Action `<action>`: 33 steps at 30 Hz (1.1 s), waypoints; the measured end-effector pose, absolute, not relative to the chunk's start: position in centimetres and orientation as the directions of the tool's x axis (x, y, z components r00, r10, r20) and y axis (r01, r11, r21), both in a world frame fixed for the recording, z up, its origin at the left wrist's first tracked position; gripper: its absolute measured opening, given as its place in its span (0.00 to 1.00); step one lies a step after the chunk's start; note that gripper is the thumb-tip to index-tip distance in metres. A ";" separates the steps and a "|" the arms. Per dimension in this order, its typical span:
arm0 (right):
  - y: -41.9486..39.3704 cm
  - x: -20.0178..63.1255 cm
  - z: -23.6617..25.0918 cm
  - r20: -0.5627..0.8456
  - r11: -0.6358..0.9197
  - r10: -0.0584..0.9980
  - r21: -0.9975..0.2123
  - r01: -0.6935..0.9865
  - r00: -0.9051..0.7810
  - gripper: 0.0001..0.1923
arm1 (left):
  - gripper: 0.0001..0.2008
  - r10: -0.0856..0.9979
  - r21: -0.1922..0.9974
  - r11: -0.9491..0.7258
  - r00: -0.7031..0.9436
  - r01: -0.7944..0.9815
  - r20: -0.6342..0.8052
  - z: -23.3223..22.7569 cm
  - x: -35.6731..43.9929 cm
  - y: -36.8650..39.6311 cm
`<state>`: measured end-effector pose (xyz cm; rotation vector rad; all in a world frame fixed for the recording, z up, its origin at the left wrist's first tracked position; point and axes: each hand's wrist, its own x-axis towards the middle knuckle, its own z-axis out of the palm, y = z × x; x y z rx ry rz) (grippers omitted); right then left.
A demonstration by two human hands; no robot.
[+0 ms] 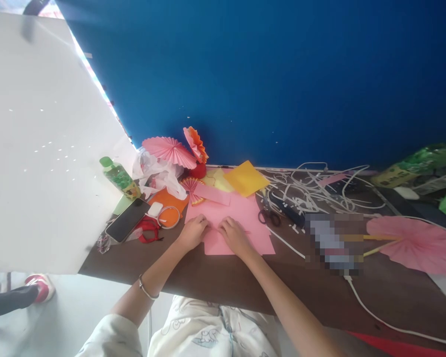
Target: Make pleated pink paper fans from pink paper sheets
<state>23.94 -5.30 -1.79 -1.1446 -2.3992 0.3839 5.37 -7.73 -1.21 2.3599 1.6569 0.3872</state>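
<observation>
Several sheets of pink paper (245, 213) lie stacked on the dark table in front of me. My left hand (193, 232) is at the stack's left side, fingers curled and pinching pink paper. Opposite it, my right hand (234, 235) pinches pink paper too, with a small gap between the hands. The exact fold or strip under the fingertips is hard to make out. Just beyond the hands lies a narrow pink paper strip (212, 194), beside a small pleated paper fan (192, 188). Black-handled scissors (269, 218) rest at the stack's right edge.
At left are a phone (128, 219), a white earphone case (155, 209), orange paper (173, 199) and a green-capped bottle (119, 177). Yellow paper (247, 178) lies behind. White cables and paper scraps (312, 191) spread right, near a pink paper fan (419, 243). A blue partition (263, 84) stands behind.
</observation>
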 end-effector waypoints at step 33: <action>-5.5 22.9 -2.3 0.257 0.462 0.887 -0.501 0.731 -0.384 0.06 | 0.07 0.980 0.689 -0.129 0.198 0.713 -0.021 -1.1 4.7 -5.2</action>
